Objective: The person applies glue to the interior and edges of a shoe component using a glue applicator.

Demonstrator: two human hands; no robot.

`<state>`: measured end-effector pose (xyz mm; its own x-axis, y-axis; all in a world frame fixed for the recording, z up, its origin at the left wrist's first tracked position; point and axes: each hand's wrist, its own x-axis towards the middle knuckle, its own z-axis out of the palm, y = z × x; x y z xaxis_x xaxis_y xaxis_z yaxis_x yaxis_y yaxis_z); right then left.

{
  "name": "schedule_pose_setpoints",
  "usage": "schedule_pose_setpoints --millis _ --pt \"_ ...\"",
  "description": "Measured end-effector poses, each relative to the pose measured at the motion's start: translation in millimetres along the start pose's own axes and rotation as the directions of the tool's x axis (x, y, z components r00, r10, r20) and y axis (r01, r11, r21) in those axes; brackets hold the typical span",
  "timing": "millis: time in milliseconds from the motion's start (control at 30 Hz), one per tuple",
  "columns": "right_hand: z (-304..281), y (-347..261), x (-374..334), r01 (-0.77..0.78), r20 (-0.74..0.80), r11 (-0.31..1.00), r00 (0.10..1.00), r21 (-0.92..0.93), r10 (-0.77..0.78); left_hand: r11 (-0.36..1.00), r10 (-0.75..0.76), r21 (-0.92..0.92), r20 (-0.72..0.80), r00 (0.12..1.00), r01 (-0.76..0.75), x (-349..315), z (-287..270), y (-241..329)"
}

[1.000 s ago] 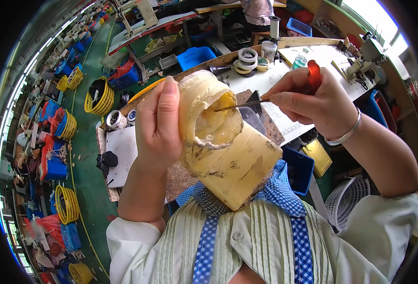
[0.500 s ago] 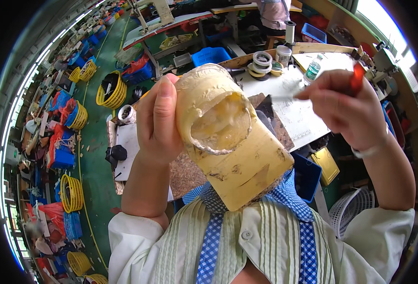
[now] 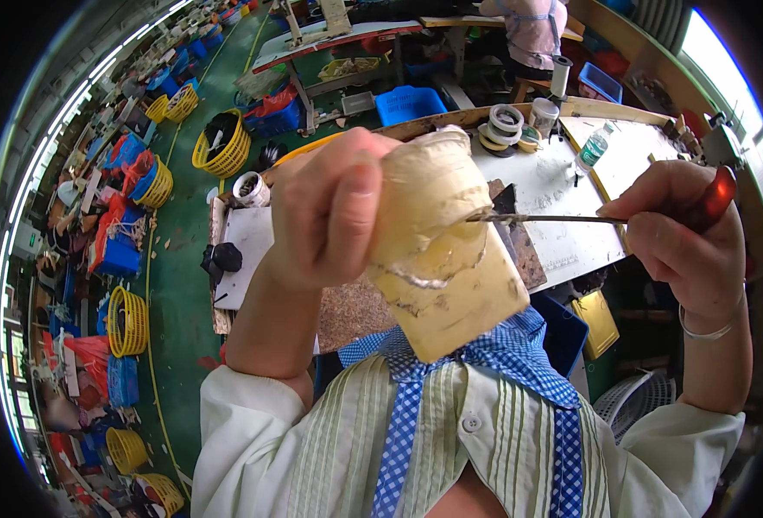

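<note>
My left hand [image 3: 329, 216] is closed around the upper end of a cream-coloured plastic glue pot [image 3: 450, 324], which I hold up tilted in front of my chest. Thick dried glue crusts the pot's top and the rim of its wide side opening. Between the fingers of my right hand [image 3: 683, 237] is a thin tool with a metal shaft [image 3: 563, 218] and a red handle. The shaft points left, and its crusted tip meets the upper edge of the opening; whether it reaches inside cannot be made out.
Beyond my hands a white worktable [image 3: 550, 168] carries stacked tape rolls [image 3: 505, 121], a clear bottle [image 3: 594, 148] and a thread spool [image 3: 560, 78]. A blue basin [image 3: 409, 105] and yellow baskets [image 3: 222, 148] stand further off. Another person [image 3: 534, 34] sits at the back.
The tool, held apart to the right before, now has its tip at the pot's opening. My left hand has turned the pot, and its opening faces lower. My right hand has dropped slightly.
</note>
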<state>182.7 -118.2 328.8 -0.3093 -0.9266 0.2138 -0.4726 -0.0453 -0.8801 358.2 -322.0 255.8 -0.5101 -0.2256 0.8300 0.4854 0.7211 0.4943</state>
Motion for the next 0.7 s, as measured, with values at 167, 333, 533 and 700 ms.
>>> schedule_pose_setpoints --millis 167,333,533,700 --pt "-25.8 37.6 -6.2 -0.139 0.067 0.94 0.99 0.312 0.124 0.953 -0.073 0.296 0.037 0.997 0.058 -2.6 -11.8 -16.3" --pt "-18.0 142.6 -21.0 -0.346 -0.01 0.661 0.882 0.666 0.472 0.896 -0.218 0.38 -0.079 0.973 0.231 -58.6 -20.9 -95.1" --pt "53.4 308.3 -58.2 -0.476 0.122 0.183 0.54 0.86 0.833 0.712 -0.682 0.198 -0.032 0.731 0.673 -174.3 -19.9 -165.8" --pt "89.3 351.8 -69.8 -0.383 0.204 0.014 0.523 0.924 0.828 0.429 -0.668 0.726 -0.146 0.73 0.538 -175.1 -48.1 -158.7"
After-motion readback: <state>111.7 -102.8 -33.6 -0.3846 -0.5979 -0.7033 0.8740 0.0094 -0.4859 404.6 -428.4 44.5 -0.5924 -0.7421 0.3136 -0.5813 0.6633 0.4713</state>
